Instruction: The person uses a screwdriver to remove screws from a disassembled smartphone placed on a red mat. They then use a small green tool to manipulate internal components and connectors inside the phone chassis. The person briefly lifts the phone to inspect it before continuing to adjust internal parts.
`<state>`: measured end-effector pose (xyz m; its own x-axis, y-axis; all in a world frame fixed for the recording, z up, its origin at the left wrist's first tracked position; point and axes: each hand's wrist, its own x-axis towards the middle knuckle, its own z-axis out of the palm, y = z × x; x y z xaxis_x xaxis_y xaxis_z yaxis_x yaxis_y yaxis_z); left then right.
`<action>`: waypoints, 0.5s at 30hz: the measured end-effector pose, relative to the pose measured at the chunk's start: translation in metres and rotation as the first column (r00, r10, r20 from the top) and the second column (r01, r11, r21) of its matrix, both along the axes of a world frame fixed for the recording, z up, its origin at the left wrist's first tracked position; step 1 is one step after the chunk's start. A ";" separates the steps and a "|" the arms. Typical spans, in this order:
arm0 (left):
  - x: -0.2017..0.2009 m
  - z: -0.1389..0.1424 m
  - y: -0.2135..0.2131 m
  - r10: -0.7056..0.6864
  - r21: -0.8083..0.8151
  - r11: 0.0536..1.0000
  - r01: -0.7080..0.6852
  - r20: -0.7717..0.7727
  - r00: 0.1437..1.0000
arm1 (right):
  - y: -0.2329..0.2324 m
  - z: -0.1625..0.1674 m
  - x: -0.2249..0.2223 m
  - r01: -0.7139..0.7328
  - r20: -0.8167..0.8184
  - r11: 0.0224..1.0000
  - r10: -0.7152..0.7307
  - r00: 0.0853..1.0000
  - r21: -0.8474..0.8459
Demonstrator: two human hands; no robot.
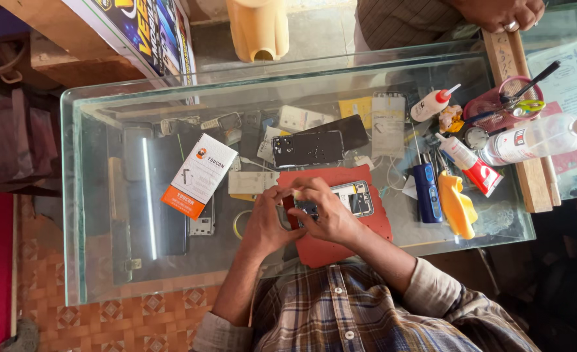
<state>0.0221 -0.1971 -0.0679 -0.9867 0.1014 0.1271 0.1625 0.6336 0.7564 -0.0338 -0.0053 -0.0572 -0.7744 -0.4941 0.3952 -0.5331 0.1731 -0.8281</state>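
Both hands met over the opened phone (348, 199) on the red mat (366, 228), the left hand (265, 221) curled against its end to steady it, the right hand (324, 212) pinching at its edge, tools kept aside on the glass table (106, 261).

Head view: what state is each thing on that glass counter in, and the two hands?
Phone: back off, insides showing, lying on red mat.
Left hand: fingers on phone's end.
Right hand: fingers pressing the phone.
Glue bottle: capped, lying down.
Back cover: detached, lying flat.
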 end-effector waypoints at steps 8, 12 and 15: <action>0.003 0.003 0.031 0.060 0.018 0.998 -0.059 -0.029 0.998 | 0.022 0.020 -0.006 -0.056 -0.105 0.998 0.055 0.993 -0.006; 0.004 0.011 0.040 0.046 0.011 0.999 -0.045 -0.114 0.992 | 0.036 0.024 -0.009 -0.110 -0.071 0.994 0.110 0.991 -0.002; 0.002 0.019 0.049 0.034 -0.012 0.999 -0.036 -0.135 0.990 | 0.042 0.022 -0.010 -0.092 -0.098 0.995 0.096 0.991 0.043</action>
